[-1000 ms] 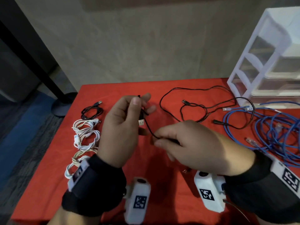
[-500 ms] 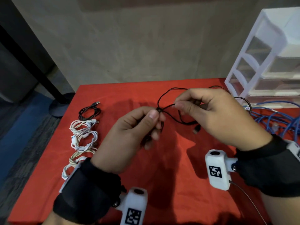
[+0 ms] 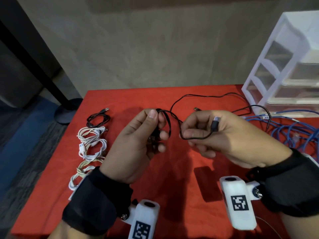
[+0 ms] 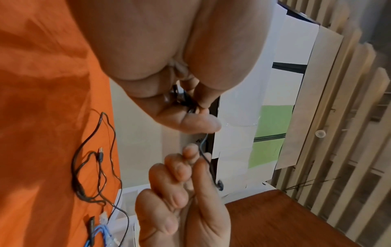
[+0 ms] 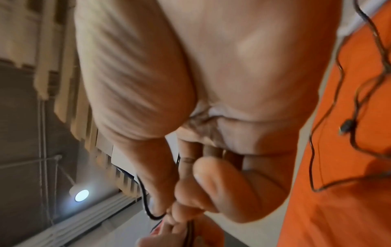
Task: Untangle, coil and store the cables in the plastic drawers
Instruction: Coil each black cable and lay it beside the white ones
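Coiling a black cable (image 3: 195,137) above the red table (image 3: 120,100).
We are pinching its wound loops in our left hand (image 3: 138,144) while our right hand (image 3: 222,138) is gripping the free end, plug (image 3: 215,124) upward; the plastic drawers (image 3: 276,66) are standing far right.

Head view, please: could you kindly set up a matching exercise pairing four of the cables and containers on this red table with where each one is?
Things:
1. thin black cable
2. coiled white cables
3. tangled blue cables
4. white plastic drawer unit

Places:
A. far right corner of the table
B. held between both hands
C. left edge, in a row
D. loose heap, right side

Pairs: 1-B, 2-C, 3-D, 4-A
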